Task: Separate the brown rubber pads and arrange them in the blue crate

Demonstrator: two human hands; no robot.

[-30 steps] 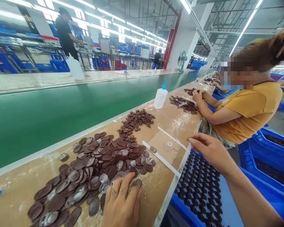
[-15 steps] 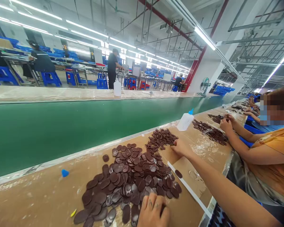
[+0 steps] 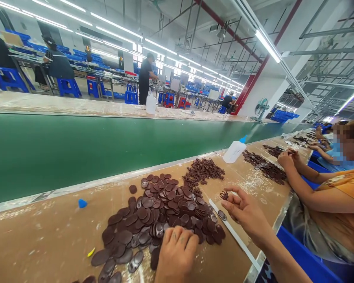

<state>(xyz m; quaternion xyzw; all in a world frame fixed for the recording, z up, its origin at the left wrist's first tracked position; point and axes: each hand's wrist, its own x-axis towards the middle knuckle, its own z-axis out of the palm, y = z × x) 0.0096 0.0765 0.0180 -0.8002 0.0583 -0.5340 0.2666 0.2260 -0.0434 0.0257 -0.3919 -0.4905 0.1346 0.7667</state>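
Note:
A heap of dark brown oval discs (image 3: 159, 214) lies on the cardboard-covered bench (image 3: 47, 239) in front of me. My left hand (image 3: 177, 251) rests palm down on the near edge of that heap, fingers curled over a few discs. Raised just right of the heap, my right hand (image 3: 244, 210) pinches a small brown openwork piece (image 3: 224, 195) between thumb and fingers. A second pile of such small brown openwork pieces (image 3: 203, 171) sits behind the discs. One lone disc (image 3: 222, 215) lies beside a white tape strip (image 3: 236, 236).
A green conveyor belt (image 3: 76, 145) runs along the far side of the bench. A white squeeze bottle with a blue tip (image 3: 234, 150) lies by a co-worker's pile of discs (image 3: 265, 168). The co-worker in orange (image 3: 336, 204) sits at my right. A blue crate edge (image 3: 306, 259) shows below.
My right hand drew back from the pile of small pieces and now holds one up. My left hand shifted slightly on the discs. The view tilted a little.

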